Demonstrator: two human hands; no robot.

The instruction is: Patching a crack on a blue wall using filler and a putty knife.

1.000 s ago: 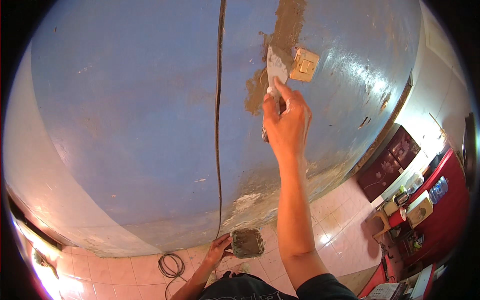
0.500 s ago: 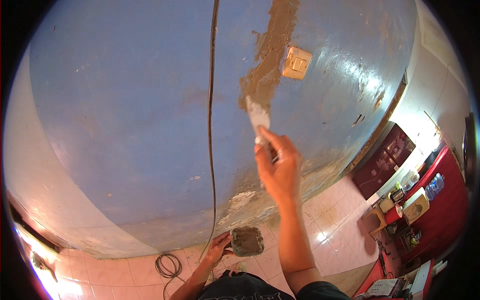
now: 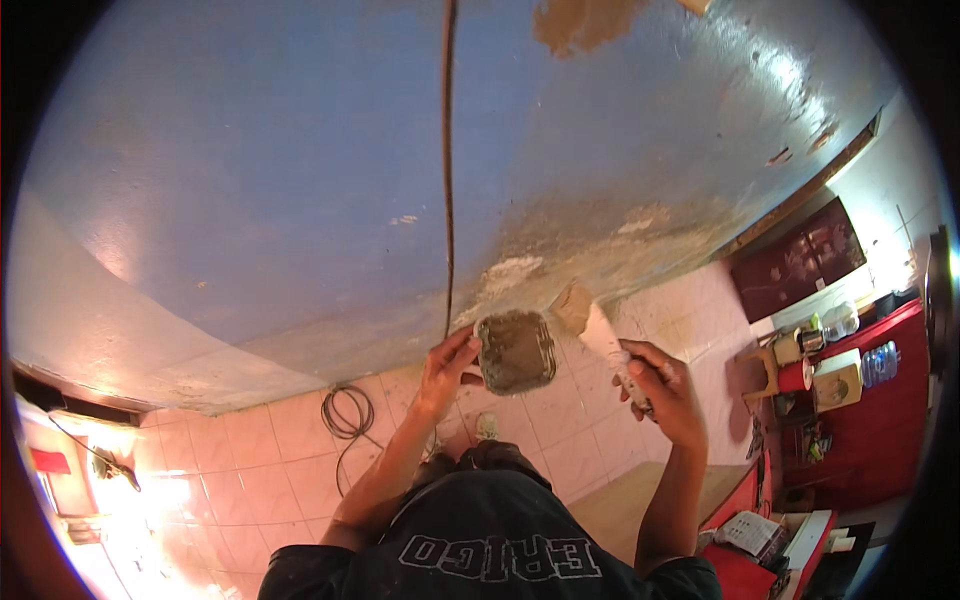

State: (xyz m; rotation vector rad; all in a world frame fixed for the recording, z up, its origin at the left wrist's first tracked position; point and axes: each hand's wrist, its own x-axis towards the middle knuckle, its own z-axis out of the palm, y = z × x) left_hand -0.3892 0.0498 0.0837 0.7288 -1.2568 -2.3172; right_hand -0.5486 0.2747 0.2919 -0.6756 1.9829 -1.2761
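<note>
In my left hand [image 3: 448, 375] is a square plastic tub [image 3: 516, 352] of wet brown-grey mortar, gripped by its left side. My right hand [image 3: 660, 388] is closed round the handle of a putty knife [image 3: 600, 338]. Brown mortar coats the knife's blade end, which is just right of the tub and apart from it. Above, a patch of wet mortar [image 3: 585, 22] shows on the blue wall [image 3: 330, 190] at the top of the view.
A dark cable [image 3: 448, 170] runs down the wall to a coil [image 3: 347, 412] on the pink tiled floor [image 3: 240, 455]. The wall's lower part is stained and flaking. To the right stand a dark red refrigerator [image 3: 800, 262] and a red-covered table [image 3: 880, 410] with household items.
My right hand has brought the putty knife down from the wall to beside the tub. The tub is raised higher in view. My view has tilted down, leaving most of the mortar strip out of sight.
</note>
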